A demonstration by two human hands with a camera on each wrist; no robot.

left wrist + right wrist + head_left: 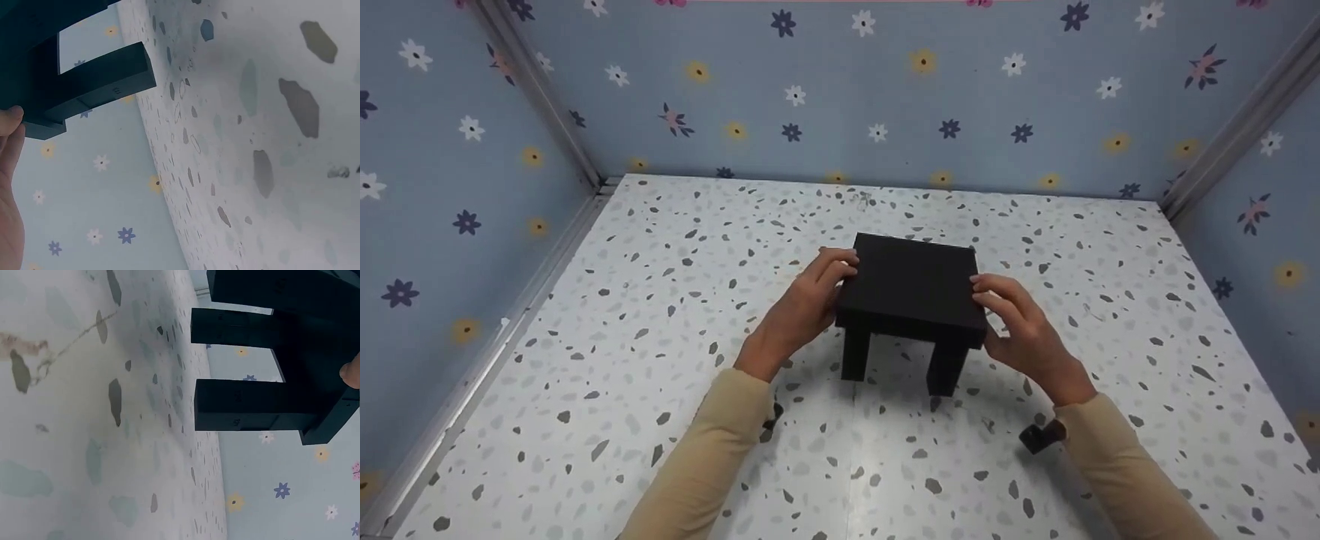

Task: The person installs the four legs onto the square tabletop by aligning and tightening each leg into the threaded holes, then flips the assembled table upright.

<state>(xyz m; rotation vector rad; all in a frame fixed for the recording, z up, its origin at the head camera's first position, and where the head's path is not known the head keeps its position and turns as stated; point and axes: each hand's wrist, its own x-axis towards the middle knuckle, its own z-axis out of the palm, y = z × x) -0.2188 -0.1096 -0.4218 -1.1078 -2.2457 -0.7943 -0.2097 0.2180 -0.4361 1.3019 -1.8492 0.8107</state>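
Note:
A small black stool (pixel 915 285) with a square top and square legs is upright, just beyond the middle of the speckled surface. My left hand (pixel 802 300) holds the left edge of its top, fingertips on the upper face. On the opposite side my right hand (pixel 1027 330) grips the right edge, the thumb lower down by the side. The left wrist view shows a leg (pixel 107 79) and a fingertip at the top's edge. In the right wrist view several legs (pixel 242 405) point toward the surface, with a fingertip against the underside of the top.
The white speckled surface (pixel 660 322) runs back to a blue flowered wall (pixel 840 90). Similar panels stand left (pixel 427 225) and right (pixel 1282 210), with metal corner posts (pixel 1245 112). A small dark device (pixel 1041 435) sits at the right sleeve's cuff.

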